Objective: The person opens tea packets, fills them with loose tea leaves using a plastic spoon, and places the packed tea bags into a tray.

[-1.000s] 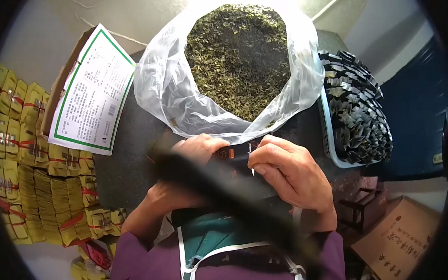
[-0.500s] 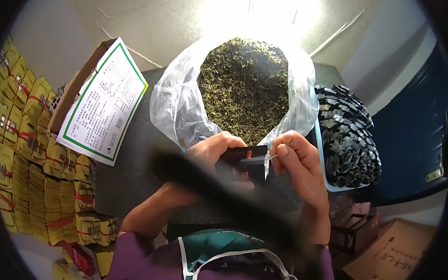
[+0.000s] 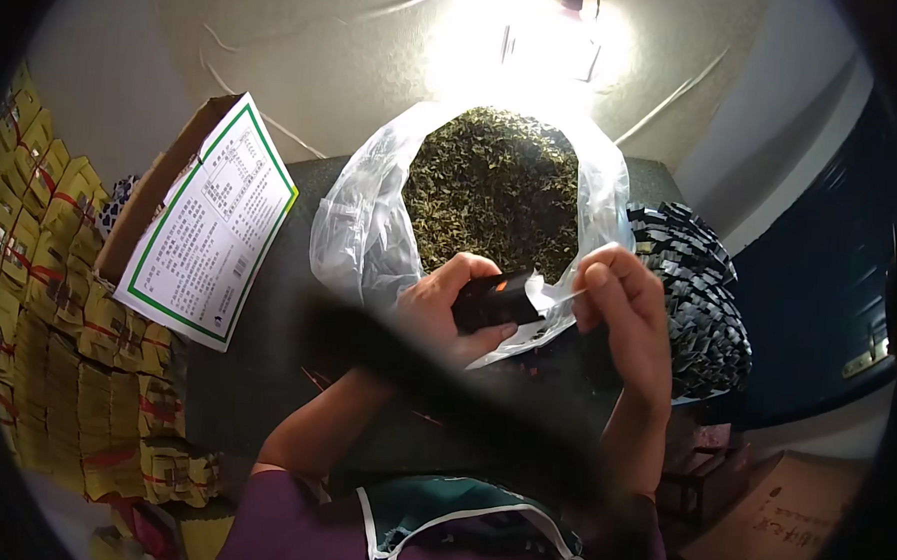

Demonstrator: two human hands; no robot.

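My left hand [image 3: 449, 302] is wrapped round a small black packet [image 3: 496, 300] with an orange mark, fingers above and thumb below. The packet's right end shows a pale, shiny inside. A thin whitish, see-through piece [image 3: 558, 291] stretches from that end to my right hand [image 3: 623, 296], whose thumb and forefinger are pinched on it. I cannot tell whether this piece is part of the packet or separate from it. Just beyond both hands, dried tea leaves [image 3: 493, 187] fill a large clear plastic bag [image 3: 355, 238] with its mouth spread wide.
Many black-and-silver packets [image 3: 702, 311] are heaped at the right. A printed white sheet [image 3: 211, 225] leans on a cardboard box [image 3: 162, 187] at the left, beside stacked yellow packets [image 3: 64, 363]. A bright lamp shines behind the bag. A blurred dark strap crosses the view.
The packet has turned so that its end points right and shows its pale inside. My right hand has moved slightly right, stretching the see-through piece. The view has shifted a little.
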